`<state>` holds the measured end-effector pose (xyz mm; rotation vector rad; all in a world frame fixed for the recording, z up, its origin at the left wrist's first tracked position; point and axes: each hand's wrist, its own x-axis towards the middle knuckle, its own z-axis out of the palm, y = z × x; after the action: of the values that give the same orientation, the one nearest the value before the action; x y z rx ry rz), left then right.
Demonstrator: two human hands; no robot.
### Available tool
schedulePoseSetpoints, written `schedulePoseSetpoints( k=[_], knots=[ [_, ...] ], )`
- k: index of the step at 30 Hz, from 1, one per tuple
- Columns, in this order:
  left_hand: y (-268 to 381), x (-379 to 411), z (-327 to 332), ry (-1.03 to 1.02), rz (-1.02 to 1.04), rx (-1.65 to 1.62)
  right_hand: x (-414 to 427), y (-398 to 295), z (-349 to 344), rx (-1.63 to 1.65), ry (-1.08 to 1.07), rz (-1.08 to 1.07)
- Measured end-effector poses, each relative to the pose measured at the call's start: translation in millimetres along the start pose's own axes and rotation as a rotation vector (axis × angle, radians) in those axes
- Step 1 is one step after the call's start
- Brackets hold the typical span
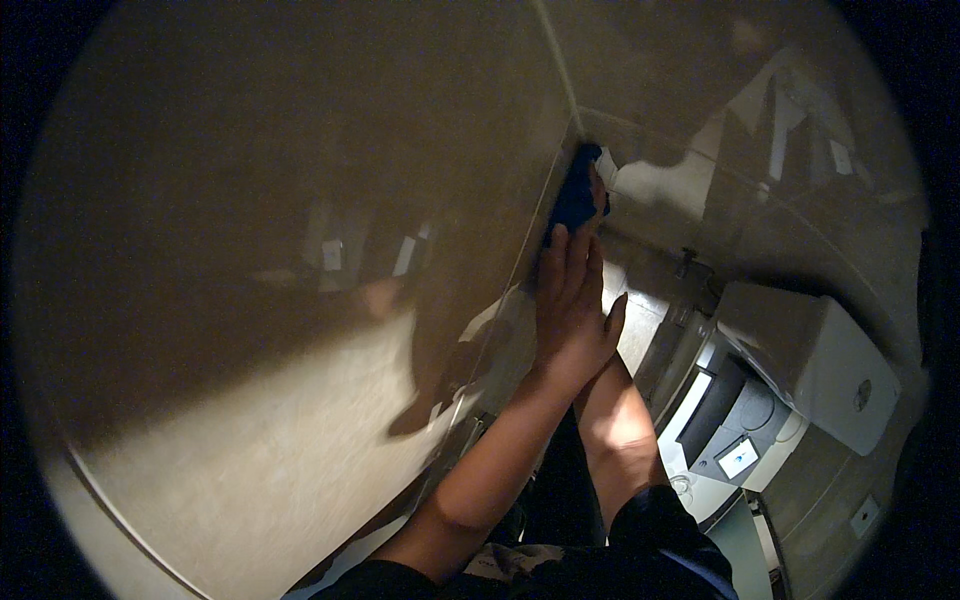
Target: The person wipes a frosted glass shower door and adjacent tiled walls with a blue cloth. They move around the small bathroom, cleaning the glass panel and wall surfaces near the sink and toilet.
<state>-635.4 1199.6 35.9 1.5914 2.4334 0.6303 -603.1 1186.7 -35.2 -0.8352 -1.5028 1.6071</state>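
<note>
A dark blue cloth point(576, 191) is pressed against the foot of the glossy tiled wall point(300, 135), near where two walls meet. My right hand point(598, 187) reaches furthest forward and lies on the cloth; most of it is hidden beneath my left hand. Crossing over the right forearm, my left hand point(571, 315) points ahead with its fingers extended and the thumb apart. Its fingertips come to the near edge of the cloth, and I see nothing held in its palm. A pale piece point(607, 165) shows beside the cloth's far end.
To the right, a white tank-like box point(847, 375) stands against the wall. Beside it a small device with a lit screen point(739, 457) lies on a grey surface. A valve with piping point(686, 262) juts from the wall, and a wall plate point(865, 516) sits lower right.
</note>
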Motion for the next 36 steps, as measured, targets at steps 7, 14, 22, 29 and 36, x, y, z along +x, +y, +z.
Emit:
schedulePoseSetpoints(
  k=[7,14,22,29,36],
  knots=[
    [-13.6,-33.5,20.4,-0.13,-0.098,0.044,-11.8,10.7,-1.4,0.0,-0.01,0.006],
    [-9.5,-92.7,13.1,-0.138,-0.161,0.095,-47.6,6.1,-5.7,-0.013,0.021,0.027],
    [5.3,-157.4,-22.4,-0.182,-0.202,0.123,-113.1,-10.3,-2.6,-0.012,0.03,0.044],
    [27.7,-224.2,-68.7,-0.14,-0.182,-0.325,-164.8,-16.4,-16.2,-0.093,0.075,0.023],
    [-7.1,-358.3,-85.3,-0.078,-0.236,-0.277,-269.9,-35.4,28.9,-0.43,-0.156,-0.04]
  ],
)
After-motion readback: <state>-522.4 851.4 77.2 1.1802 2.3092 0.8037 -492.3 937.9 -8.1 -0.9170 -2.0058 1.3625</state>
